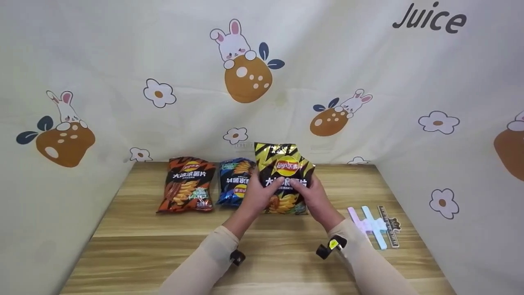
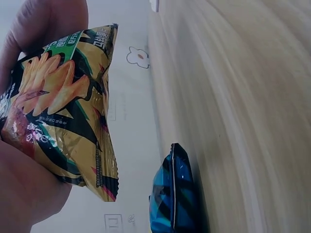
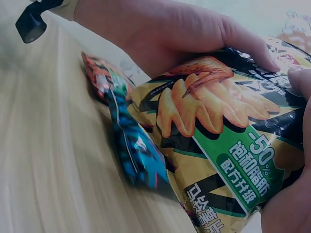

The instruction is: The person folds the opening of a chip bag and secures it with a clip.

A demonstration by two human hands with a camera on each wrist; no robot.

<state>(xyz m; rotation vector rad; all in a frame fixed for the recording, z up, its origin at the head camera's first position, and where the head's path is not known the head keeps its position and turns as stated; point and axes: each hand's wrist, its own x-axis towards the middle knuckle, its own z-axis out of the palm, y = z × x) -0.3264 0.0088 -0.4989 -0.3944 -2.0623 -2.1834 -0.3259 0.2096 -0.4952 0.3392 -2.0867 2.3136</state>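
A yellow and black potato chip bag (image 1: 282, 153) is held above the table by both hands. My left hand (image 1: 257, 193) grips its left side and my right hand (image 1: 318, 200) grips the right side, with both thumbs lying on the printed front. The bag's upper right edge slopes down; whether that corner is folded or torn, I cannot tell. Up close in the right wrist view, the bag (image 3: 209, 116) shows printed chips and a green label. Just behind the left hand lies a blue chip bag (image 1: 231, 188), partly hidden by it.
An orange and black chip bag (image 1: 189, 184) lies left of the blue one on the wooden table (image 1: 163, 246). To the right are a pink sealing clip (image 1: 355, 216), a light blue clip (image 1: 378, 235) and a dark, ruler-patterned clip (image 1: 387, 223). Patterned cloth (image 1: 184, 49) hangs around the table.
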